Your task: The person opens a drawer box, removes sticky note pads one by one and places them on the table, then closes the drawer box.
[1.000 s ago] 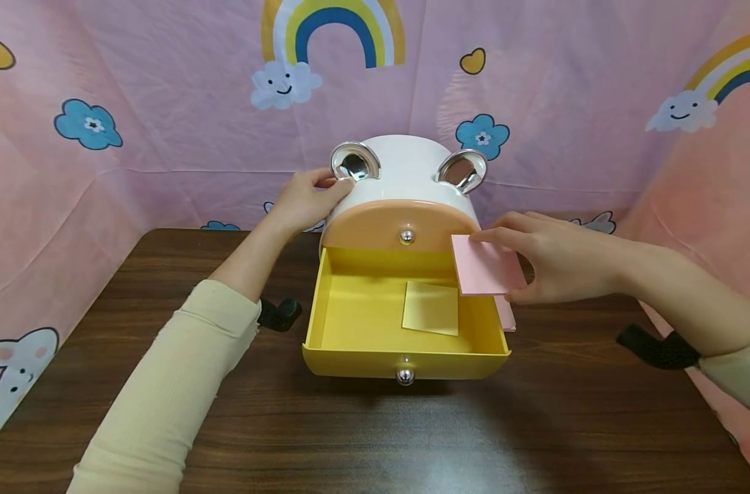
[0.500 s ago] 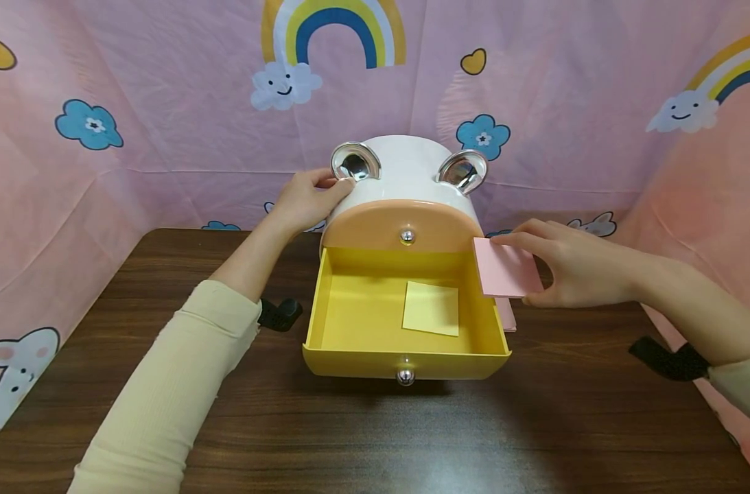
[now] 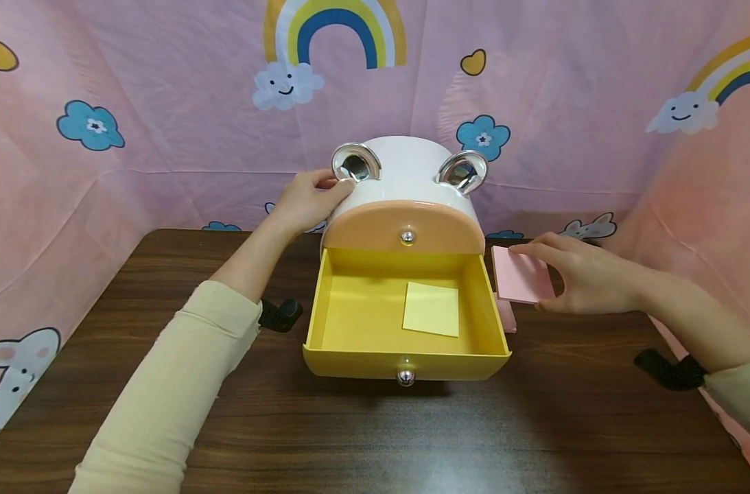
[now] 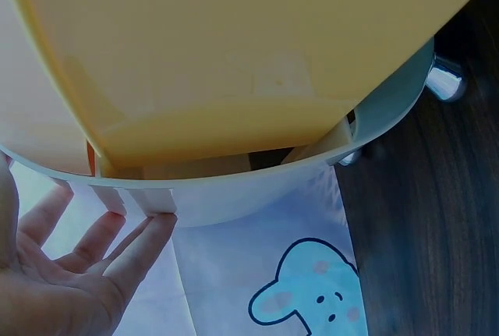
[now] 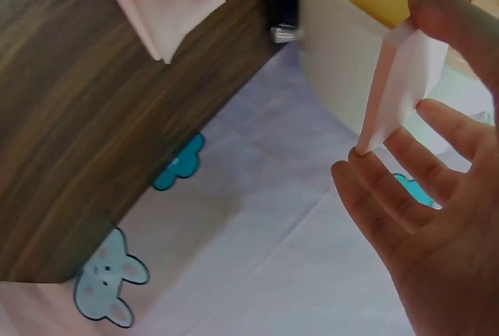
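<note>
A small storage box [image 3: 412, 161] with a white shell and two silver ears has its yellow drawer [image 3: 350, 322] pulled out. Inside the drawer lies a yellow sticky note pad [image 3: 431, 309]. My left hand [image 3: 309, 199] rests on the shell's left side by the ear; in the left wrist view its fingertips [image 4: 160, 223] touch the white wall. Between thumb and fingers, my right hand [image 3: 587, 271] pinches a pink sticky note pad [image 3: 523, 274], to the right of the drawer. A second pink pad [image 3: 506, 315] lies on the table beside the drawer, partly hidden by the drawer's side.
The box stands on a dark wood table [image 3: 375, 439], near its back edge. Closed above the yellow drawer is an orange drawer [image 3: 362, 230] with a silver knob. A pink printed cloth [image 3: 214, 103] hangs behind and at both sides.
My right hand has moved right and slightly toward me with the pink sticky note pad, from over the drawer's right side to beyond it. The left hand has stayed on the box.
</note>
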`<state>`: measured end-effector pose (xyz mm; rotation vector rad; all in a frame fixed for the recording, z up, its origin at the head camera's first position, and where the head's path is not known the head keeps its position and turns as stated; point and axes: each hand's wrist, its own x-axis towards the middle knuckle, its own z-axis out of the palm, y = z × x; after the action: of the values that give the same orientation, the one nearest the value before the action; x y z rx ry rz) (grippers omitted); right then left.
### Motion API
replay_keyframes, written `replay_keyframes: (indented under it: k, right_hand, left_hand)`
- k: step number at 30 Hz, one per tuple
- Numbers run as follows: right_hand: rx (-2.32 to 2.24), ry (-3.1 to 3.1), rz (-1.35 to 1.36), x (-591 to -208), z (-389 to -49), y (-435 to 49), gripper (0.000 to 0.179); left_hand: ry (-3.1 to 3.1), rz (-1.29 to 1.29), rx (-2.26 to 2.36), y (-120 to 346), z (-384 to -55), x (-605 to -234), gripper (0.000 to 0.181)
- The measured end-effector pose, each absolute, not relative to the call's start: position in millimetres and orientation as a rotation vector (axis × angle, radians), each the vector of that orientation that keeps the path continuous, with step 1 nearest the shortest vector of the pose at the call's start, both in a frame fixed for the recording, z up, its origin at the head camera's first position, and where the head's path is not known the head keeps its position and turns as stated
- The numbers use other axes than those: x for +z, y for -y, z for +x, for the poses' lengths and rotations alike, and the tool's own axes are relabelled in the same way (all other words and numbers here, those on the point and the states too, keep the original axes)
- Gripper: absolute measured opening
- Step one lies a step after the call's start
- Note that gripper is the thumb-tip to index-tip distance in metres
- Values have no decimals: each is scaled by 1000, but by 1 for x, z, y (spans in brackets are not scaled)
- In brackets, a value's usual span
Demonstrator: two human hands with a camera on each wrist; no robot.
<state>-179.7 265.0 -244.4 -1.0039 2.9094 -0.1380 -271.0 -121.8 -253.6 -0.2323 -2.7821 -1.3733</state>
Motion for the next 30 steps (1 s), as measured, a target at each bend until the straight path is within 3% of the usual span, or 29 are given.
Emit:
replay_keyframes:
  k: [30]
  right_hand:
    - [-163, -2913, -1150, -300, -195, -294, 74]
  left_hand:
    - [2791, -255, -1354, 122, -268, -252, 51]
